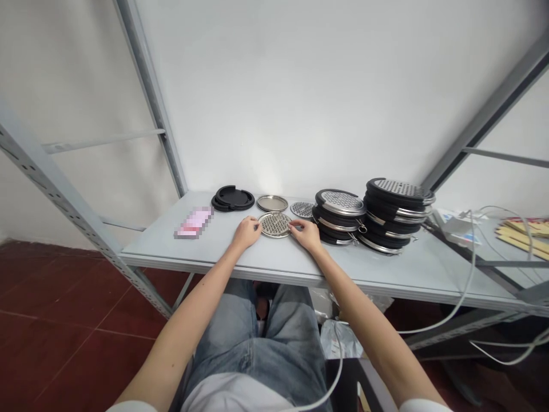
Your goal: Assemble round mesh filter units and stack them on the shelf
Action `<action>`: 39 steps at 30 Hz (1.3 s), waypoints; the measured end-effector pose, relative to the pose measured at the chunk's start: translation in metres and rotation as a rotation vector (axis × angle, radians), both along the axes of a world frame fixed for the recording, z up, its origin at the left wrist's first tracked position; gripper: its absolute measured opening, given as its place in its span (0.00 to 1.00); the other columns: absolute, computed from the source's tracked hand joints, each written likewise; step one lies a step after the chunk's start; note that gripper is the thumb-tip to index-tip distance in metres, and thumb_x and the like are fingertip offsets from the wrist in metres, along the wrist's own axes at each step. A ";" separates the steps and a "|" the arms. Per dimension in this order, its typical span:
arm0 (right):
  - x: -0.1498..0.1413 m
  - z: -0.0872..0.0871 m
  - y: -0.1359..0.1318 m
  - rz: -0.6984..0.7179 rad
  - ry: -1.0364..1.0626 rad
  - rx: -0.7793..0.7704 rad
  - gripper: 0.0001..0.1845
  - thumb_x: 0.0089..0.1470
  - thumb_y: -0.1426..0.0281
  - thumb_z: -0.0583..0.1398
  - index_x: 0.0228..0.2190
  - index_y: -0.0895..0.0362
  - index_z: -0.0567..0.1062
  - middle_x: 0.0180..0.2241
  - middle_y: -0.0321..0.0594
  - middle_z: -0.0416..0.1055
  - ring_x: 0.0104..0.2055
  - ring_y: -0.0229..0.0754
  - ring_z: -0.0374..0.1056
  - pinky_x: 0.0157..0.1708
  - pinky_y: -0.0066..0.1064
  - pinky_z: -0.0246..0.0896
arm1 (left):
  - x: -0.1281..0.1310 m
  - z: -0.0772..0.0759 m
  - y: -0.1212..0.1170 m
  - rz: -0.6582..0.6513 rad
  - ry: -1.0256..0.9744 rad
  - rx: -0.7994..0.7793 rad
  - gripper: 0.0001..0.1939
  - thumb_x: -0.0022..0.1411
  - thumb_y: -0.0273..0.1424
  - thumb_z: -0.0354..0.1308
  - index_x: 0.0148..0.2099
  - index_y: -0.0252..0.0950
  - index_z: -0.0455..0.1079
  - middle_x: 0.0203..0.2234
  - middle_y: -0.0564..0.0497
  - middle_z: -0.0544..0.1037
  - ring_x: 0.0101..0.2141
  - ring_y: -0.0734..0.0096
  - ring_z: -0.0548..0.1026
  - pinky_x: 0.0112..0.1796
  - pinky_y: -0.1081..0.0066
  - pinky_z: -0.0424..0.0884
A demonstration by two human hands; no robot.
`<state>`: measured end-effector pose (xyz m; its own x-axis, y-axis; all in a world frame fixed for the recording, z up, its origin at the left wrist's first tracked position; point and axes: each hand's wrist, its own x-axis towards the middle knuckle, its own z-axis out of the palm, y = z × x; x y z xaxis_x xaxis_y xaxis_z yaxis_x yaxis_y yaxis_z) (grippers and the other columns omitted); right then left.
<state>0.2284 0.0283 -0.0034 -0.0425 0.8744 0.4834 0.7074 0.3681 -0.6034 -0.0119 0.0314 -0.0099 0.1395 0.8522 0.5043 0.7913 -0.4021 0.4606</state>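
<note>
A round metal grater plate (pixel 275 225) with a raised, textured face lies on the table in front of me, inside a shiny rim. The fingers of my left hand (pixel 247 232) are closed on its left edge. On the opposite edge, my right hand (pixel 306 233) pinches the rim between thumb and fingers. Just behind it sits a shallow round metal dish (pixel 272 202). A loose perforated disc (pixel 302 209) lies flat to the right, beyond my right hand. Black plastic rings (pixel 233 198) are piled at the back left.
Two stacks of round black-and-metal pieces, the nearer stack (pixel 341 216) and the taller stack (pixel 397 214), stand on the right. A blurred pink item (pixel 194 222) lies left on the grey table (pixel 412 276). A white cable (pixel 465 286) hangs over the front edge. Metal shelf posts (pixel 148 80) flank the table.
</note>
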 end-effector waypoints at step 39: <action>-0.006 0.009 0.016 0.026 -0.165 -0.158 0.13 0.50 0.73 0.61 0.40 0.57 0.79 0.36 0.43 0.79 0.40 0.44 0.74 0.43 0.32 0.66 | 0.005 0.011 -0.013 0.050 0.038 -0.054 0.08 0.61 0.35 0.59 0.35 0.38 0.78 0.39 0.47 0.76 0.39 0.64 0.75 0.44 0.68 0.71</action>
<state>0.2223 0.0440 0.0060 -0.1334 0.9362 0.3252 0.7926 0.2977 -0.5321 -0.0071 0.0181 0.0016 0.1144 0.8843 0.4526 0.8269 -0.3373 0.4500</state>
